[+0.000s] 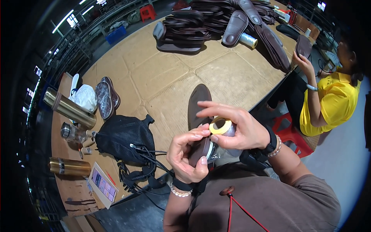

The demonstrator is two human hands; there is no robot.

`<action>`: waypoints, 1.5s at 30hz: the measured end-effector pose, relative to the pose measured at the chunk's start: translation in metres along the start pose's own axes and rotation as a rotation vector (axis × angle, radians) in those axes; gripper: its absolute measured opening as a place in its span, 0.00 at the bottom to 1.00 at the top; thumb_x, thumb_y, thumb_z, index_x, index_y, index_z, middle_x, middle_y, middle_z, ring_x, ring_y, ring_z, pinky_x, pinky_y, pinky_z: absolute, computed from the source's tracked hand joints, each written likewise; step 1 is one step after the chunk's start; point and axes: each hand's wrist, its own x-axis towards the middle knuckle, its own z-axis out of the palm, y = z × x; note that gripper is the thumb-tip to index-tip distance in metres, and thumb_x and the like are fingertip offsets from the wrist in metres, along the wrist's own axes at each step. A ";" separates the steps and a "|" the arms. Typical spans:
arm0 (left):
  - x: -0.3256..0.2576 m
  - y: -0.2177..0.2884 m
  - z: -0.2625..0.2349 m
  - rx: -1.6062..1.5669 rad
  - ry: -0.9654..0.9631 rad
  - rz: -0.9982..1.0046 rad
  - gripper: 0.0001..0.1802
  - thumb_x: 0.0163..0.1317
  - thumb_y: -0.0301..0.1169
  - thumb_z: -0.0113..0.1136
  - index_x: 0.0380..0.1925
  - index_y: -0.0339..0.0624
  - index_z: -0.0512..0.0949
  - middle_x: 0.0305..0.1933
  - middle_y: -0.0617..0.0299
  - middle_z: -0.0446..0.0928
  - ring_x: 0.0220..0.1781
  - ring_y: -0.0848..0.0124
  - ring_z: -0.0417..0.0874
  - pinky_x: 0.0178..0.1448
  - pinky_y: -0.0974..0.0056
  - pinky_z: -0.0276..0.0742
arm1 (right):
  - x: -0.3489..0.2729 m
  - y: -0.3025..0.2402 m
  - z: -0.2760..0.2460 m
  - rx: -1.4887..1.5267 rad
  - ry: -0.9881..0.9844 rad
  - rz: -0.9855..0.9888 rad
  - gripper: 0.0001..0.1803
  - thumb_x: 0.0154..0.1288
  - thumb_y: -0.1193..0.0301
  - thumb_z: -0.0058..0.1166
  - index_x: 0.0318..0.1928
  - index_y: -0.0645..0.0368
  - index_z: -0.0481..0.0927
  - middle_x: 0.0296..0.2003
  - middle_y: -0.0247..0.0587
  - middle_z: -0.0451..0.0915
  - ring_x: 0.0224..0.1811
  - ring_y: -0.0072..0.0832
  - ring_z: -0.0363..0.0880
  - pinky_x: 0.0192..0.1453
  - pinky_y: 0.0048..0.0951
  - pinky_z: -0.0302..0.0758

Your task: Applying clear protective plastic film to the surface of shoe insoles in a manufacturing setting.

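Observation:
My left hand (188, 154) is closed round the heel end of a dark brown insole (200, 101) at the table's near edge. The insole's far end points away from me over the cardboard. In my right hand (247, 129) is a small roll of clear plastic film (229, 130) with a yellow core, gripped between thumb and fingers. The roll sits right beside the insole, and my left fingertips meet its core end. Some clear film shows below the roll, against the insole's near end. My right index finger stretches out above the insole.
Stacked brown insoles (185, 29) and another film roll (248, 40) lie at the far side. To the left are a black mesh bag (125, 135) with cables, gold flasks (71, 109), a phone (103, 183) and wrapped insoles (106, 98). At right, a seated co-worker (332, 100) holds an insole.

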 end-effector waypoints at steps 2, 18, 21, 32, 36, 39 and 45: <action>-0.003 -0.001 -0.001 -0.021 0.009 -0.010 0.26 0.54 0.26 0.60 0.54 0.29 0.71 0.59 0.38 0.81 0.67 0.50 0.83 0.76 0.49 0.75 | 0.004 0.005 0.000 0.032 -0.023 -0.011 0.25 0.56 0.69 0.69 0.55 0.64 0.85 0.57 0.56 0.86 0.60 0.43 0.87 0.64 0.36 0.80; 0.005 0.015 -0.028 0.047 -0.209 -0.618 0.44 0.60 0.22 0.56 0.80 0.34 0.62 0.81 0.42 0.62 0.79 0.60 0.71 0.80 0.56 0.68 | 0.009 0.017 0.011 -0.062 -0.040 -0.037 0.21 0.55 0.67 0.73 0.48 0.64 0.85 0.50 0.50 0.87 0.46 0.45 0.90 0.51 0.36 0.84; 0.001 0.006 -0.027 0.033 -0.191 -0.631 0.42 0.62 0.21 0.53 0.81 0.34 0.61 0.80 0.45 0.65 0.78 0.62 0.71 0.79 0.57 0.70 | 0.007 0.023 0.012 -0.094 -0.036 -0.056 0.25 0.55 0.67 0.75 0.51 0.63 0.83 0.56 0.53 0.84 0.46 0.43 0.89 0.51 0.35 0.84; -0.003 -0.012 -0.025 0.161 -0.205 -0.478 0.35 0.61 0.28 0.56 0.71 0.37 0.75 0.74 0.38 0.70 0.78 0.45 0.71 0.79 0.50 0.67 | -0.002 0.027 0.006 -0.138 0.024 0.053 0.38 0.48 0.61 0.81 0.56 0.65 0.76 0.58 0.54 0.72 0.54 0.39 0.81 0.52 0.33 0.82; -0.008 -0.014 -0.028 0.212 -0.208 -0.441 0.33 0.59 0.28 0.57 0.68 0.39 0.78 0.71 0.41 0.73 0.76 0.45 0.73 0.78 0.49 0.68 | -0.005 0.025 0.007 -0.095 -0.050 0.076 0.38 0.48 0.61 0.79 0.56 0.65 0.75 0.58 0.56 0.72 0.56 0.45 0.82 0.55 0.38 0.82; -0.009 -0.015 -0.028 0.240 -0.229 -0.414 0.33 0.58 0.27 0.58 0.67 0.41 0.78 0.70 0.41 0.73 0.76 0.45 0.72 0.78 0.49 0.68 | -0.009 0.025 0.006 -0.050 -0.025 0.102 0.36 0.49 0.62 0.80 0.54 0.64 0.78 0.59 0.57 0.74 0.54 0.43 0.84 0.54 0.36 0.83; -0.008 -0.017 -0.027 0.321 -0.270 -0.329 0.34 0.55 0.23 0.58 0.66 0.41 0.79 0.69 0.45 0.75 0.76 0.44 0.71 0.78 0.48 0.69 | -0.014 0.013 0.004 -0.256 0.124 0.141 0.29 0.48 0.66 0.83 0.49 0.62 0.82 0.59 0.52 0.80 0.51 0.39 0.87 0.51 0.34 0.86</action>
